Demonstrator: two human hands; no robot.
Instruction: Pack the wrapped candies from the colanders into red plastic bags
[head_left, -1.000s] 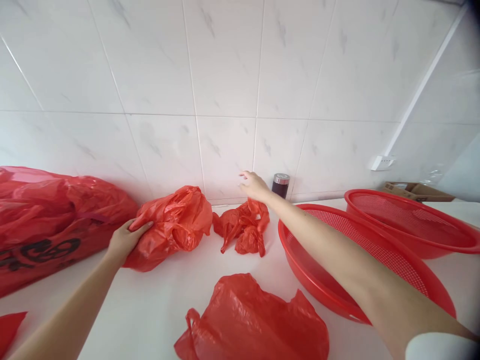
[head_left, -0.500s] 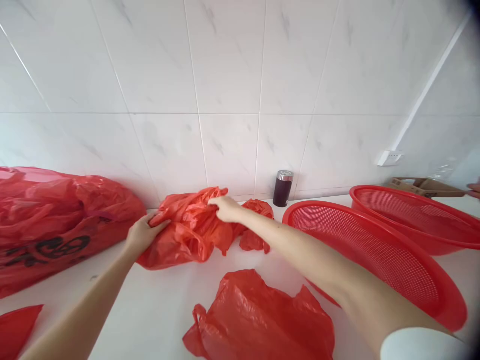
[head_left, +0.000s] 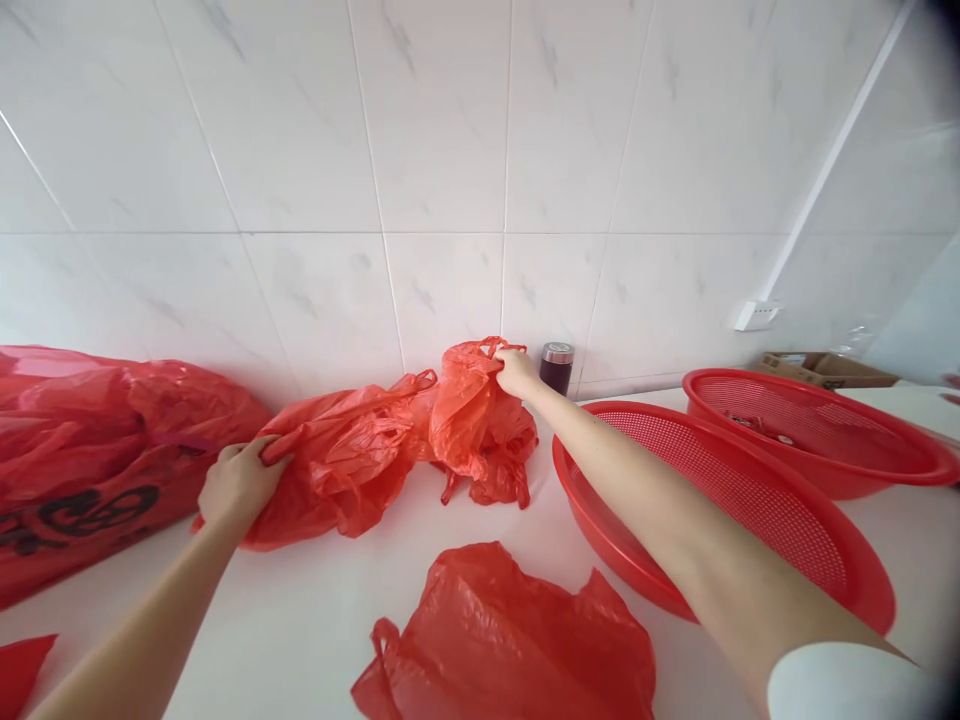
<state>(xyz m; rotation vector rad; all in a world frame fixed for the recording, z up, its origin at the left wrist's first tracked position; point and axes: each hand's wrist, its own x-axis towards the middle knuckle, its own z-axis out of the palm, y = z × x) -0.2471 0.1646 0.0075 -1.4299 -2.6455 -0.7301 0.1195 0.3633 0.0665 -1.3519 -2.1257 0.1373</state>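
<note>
My left hand (head_left: 241,487) is closed on the left edge of a crumpled red plastic bag (head_left: 341,455) lying near the wall. My right hand (head_left: 517,372) pinches the top of another bunched red plastic bag (head_left: 472,410) and lifts it from the table beside the first. Whether the two bags are joined where they meet, I cannot tell. Nearer to me a loose red plastic bag (head_left: 510,640) lies spread on the white table (head_left: 300,610).
At far left rests a large stuffed red bag (head_left: 127,440) with black print. A dark tumbler (head_left: 556,368) stands by the wall. Two red mesh baskets (head_left: 847,570) sit at right, the farther holding small items. Behind is a cardboard box (head_left: 832,370); part of another person's hand shows at far right.
My right hand has moved right, pulling up red plastic beside the tumbler. My left hand has shifted left and down with the bag's edge. Small items now show in the farther basket.
</note>
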